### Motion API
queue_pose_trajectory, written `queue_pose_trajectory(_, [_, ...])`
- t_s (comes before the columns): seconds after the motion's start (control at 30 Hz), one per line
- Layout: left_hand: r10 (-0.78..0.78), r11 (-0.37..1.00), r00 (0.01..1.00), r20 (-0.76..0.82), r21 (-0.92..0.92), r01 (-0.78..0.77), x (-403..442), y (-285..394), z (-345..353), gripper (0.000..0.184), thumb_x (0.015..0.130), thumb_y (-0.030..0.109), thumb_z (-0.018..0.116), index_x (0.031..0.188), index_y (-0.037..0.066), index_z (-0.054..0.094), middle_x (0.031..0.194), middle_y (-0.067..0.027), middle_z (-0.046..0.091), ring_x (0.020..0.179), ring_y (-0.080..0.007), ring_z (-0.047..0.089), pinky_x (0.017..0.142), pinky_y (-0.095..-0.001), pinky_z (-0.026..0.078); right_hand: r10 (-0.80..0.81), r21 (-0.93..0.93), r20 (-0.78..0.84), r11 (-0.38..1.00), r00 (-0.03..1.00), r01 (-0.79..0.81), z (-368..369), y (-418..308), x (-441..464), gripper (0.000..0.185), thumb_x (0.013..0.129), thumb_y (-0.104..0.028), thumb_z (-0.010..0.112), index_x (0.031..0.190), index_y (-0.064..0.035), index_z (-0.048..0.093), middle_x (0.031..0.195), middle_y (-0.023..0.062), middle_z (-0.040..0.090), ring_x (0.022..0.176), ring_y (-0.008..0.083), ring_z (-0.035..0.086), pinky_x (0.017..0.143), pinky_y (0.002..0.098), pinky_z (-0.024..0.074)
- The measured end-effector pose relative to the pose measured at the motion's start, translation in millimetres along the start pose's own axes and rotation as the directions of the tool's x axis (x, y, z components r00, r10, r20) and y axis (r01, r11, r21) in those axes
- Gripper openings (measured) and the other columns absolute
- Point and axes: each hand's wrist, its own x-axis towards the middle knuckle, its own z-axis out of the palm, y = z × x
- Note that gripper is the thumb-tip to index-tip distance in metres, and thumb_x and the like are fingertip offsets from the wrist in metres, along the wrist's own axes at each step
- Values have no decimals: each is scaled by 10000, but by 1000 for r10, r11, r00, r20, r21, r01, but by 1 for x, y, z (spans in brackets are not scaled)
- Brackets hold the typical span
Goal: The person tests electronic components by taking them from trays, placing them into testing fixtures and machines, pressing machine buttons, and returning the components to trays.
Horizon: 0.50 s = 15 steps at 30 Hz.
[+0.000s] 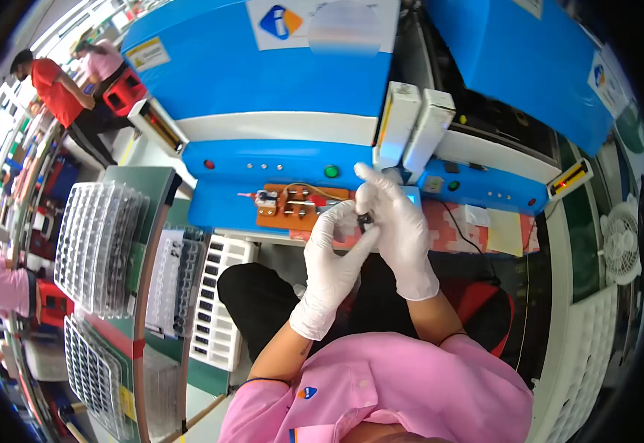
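Both hands wear white gloves and meet in front of the blue machine. My left hand (329,258) pinches a small black part (366,221) between thumb and fingers. Against the same part, my right hand (401,229) has bent fingers, with one finger stretched up and to the left. Much of the part is hidden by the gloves, so its exact kind does not show. Just left of the hands, an orange-brown fixture (268,217) with metal clamps and pins sits on the machine's ledge.
Stacked clear trays (89,247) stand on a green rack at left. A white tray (222,303) holds dark parts in rows. A green button (331,171) is on the blue panel (285,159). Right are a yellowish sheet (505,233) and a fan (621,244). Other people work at far left.
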Motion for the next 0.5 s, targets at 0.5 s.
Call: queue_pose_trajectory(0.5, [-466, 790, 864, -191, -530, 309, -28, -94, -91, 334, 822, -60, 596, 1147, 8, 555, 840, -21, 597, 749, -86, 574, 650, -197, 477, 17, -978, 139, -153, 990, 140, -33, 64, 39, 307, 821, -215, 620, 1091, -70, 629, 1159, 118, 590, 1043, 288, 552, 899, 391, 437])
